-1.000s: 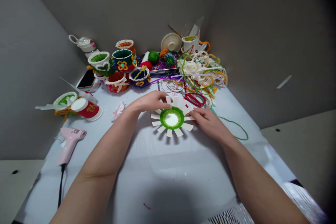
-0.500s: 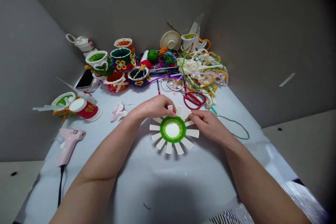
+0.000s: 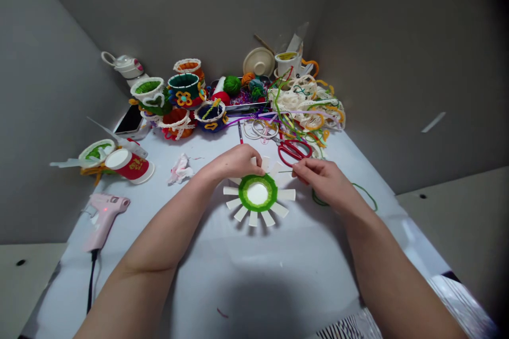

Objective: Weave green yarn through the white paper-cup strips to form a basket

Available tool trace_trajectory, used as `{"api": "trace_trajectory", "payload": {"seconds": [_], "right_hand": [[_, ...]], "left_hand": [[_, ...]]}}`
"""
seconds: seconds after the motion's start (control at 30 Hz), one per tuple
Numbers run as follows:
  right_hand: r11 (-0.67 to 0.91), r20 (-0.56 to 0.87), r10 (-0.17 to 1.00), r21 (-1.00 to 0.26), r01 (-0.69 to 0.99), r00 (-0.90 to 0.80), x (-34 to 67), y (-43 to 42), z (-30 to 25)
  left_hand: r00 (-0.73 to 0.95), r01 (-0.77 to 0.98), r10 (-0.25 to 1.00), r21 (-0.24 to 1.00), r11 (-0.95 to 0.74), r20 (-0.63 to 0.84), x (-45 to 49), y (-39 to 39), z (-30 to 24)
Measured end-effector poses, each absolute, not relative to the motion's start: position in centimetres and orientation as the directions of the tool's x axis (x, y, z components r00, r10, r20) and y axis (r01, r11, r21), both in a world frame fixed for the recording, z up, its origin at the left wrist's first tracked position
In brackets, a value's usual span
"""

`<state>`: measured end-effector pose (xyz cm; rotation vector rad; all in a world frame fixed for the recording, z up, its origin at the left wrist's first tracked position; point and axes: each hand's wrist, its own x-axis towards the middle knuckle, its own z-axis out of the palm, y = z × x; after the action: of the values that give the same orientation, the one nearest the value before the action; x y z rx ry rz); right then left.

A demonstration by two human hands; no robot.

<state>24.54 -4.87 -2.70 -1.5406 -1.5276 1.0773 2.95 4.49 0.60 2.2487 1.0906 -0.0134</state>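
On my side of the red scissors [image 3: 295,151], the splayed green-ringed cup [image 3: 257,193], its edge pinched in my left fingers [image 3: 254,169], my right fingers [image 3: 304,170] closed on a thin strand [image 3: 285,171], just beside the scissors.

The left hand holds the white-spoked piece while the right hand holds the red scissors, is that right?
Not quite: the head view shows the right hand pinching a thin strand; the red scissors lie beyond it. The left hand does hold the white-spoked piece.
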Motion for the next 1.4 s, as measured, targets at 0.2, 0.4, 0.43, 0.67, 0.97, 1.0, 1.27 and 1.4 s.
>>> {"api": "trace_trajectory", "payload": {"seconds": [0.2,0.4,0.43,0.67,0.97,1.0,1.27,1.4], "right_hand": [[0.091,0.064,0.995,-0.908,0.409,-0.08,23.7,-5.9,-1.7],[0.095,0.07,0.995,-0.83,0.55,-0.066,24.1,-5.3,-2.5],[0.096,0.041,0.993,-0.815,0.571,-0.108,24.2,-5.1,-2.7],[0.181,-0.084,0.926,-0.758,0.626,-0.369,24.3,-4.9,-3.5],[0.036,-0.064,0.96,-0.937,0.347,-0.273,23.4,-5.0,-3.6],[0.003,-0.079,0.961,-0.956,0.292,-0.267,23.2,-5.0,-3.8],[-0.082,-0.101,0.994,-0.953,0.293,-0.05,23.1,-4.5,-3.8],[-0.033,-0.059,0.997,-0.896,0.443,-0.046,23.2,-4.6,-3.2]], "left_hand": [[0.638,0.724,0.718,0.534,-0.437,-0.278,2.9,4.6,0.5],[0.589,0.734,0.762,0.572,-0.365,-0.27,2.3,5.4,0.8],[0.578,0.73,0.774,0.588,-0.348,-0.259,2.1,5.5,0.8],[0.566,0.688,0.8,0.649,-0.324,-0.201,2.0,5.9,0.2],[0.567,0.689,0.802,0.642,-0.336,-0.189,2.4,5.5,0.1],[0.556,0.696,0.809,0.638,-0.329,-0.19,2.4,5.5,0.1],[0.439,0.759,0.882,0.597,-0.26,-0.174,2.7,5.6,-0.7],[0.459,0.759,0.858,0.604,-0.242,-0.232,2.6,5.4,-0.4]]}}
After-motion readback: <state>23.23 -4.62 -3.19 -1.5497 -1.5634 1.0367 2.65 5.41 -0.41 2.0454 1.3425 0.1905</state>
